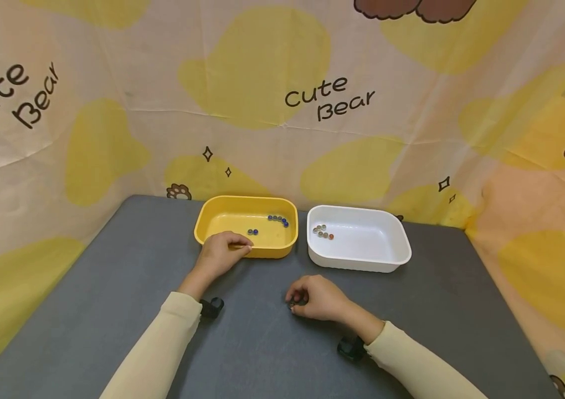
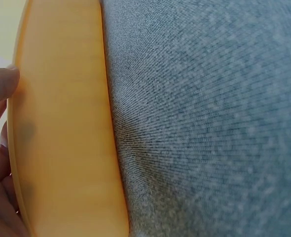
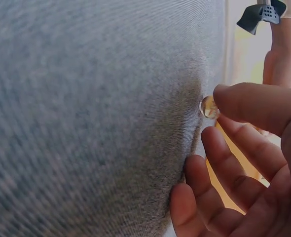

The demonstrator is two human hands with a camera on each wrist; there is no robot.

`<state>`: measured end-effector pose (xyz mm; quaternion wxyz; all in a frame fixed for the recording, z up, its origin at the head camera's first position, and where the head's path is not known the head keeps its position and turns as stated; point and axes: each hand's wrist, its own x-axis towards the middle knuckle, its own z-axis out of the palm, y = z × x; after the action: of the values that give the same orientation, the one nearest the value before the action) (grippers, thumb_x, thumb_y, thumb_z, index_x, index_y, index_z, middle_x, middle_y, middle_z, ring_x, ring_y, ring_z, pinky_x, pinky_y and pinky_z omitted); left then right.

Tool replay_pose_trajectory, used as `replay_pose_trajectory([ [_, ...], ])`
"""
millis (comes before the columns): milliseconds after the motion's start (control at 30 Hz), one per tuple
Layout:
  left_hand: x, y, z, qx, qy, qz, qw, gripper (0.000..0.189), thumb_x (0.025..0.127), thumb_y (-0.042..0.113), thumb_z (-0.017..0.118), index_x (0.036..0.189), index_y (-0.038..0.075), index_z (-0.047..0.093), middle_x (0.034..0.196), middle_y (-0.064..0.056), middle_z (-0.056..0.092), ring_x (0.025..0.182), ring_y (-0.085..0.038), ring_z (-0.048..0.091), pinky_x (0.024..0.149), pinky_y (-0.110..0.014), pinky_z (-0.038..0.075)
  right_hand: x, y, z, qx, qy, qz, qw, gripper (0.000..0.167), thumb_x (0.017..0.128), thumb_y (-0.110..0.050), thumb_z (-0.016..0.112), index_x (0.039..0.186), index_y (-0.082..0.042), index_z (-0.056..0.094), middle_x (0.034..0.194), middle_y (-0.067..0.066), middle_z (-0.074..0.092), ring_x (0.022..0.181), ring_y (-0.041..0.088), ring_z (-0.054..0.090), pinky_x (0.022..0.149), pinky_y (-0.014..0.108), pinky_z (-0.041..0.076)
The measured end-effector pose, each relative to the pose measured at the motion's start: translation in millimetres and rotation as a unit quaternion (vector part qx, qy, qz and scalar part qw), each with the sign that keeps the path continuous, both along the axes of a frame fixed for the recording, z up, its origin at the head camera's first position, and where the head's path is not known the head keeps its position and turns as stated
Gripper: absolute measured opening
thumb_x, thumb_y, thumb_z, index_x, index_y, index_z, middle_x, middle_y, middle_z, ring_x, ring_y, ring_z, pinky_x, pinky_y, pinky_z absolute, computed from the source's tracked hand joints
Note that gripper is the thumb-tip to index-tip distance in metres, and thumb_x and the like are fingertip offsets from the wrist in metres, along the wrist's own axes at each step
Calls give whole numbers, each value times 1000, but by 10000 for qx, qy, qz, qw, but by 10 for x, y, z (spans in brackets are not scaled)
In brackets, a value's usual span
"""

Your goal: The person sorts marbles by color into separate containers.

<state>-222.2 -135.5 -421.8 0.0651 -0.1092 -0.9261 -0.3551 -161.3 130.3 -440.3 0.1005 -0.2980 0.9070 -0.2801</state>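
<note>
My left hand [image 1: 220, 255] is at the near rim of the yellow tray [image 1: 289, 249]. In the left wrist view its thumb [image 2: 5, 84] lies over the rim and the other fingers are behind the wall, partly hidden. Several blue and greenish marbles [image 1: 277, 219] lie inside this tray. Low over the grey table, my right hand [image 1: 319, 299] pinches a clear marble [image 3: 209, 107] with amber inside, at the tip of the thumb. The other fingers of that hand are loosely bent near the cloth.
Right of the yellow tray stands a white tray [image 1: 377, 266], with several clear and orange marbles [image 1: 323, 233] at its left end. Both stand near the back of the grey table [image 1: 252, 343]. A patterned curtain [image 1: 262, 100] hangs behind and at the sides.
</note>
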Motion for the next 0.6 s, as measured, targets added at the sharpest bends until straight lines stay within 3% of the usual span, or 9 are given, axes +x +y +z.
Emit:
replay_pose_trajectory([
  [600, 16, 9, 26, -10, 83, -90, 9999, 11, 83, 27, 75, 92, 20, 78, 97, 0, 73, 96, -20, 66, 91, -41, 49, -16, 27, -14, -312, -32, -32, 9995, 9, 81, -12, 75, 85, -19, 73, 78, -12, 65, 70, 1, 57, 64, 17, 47],
])
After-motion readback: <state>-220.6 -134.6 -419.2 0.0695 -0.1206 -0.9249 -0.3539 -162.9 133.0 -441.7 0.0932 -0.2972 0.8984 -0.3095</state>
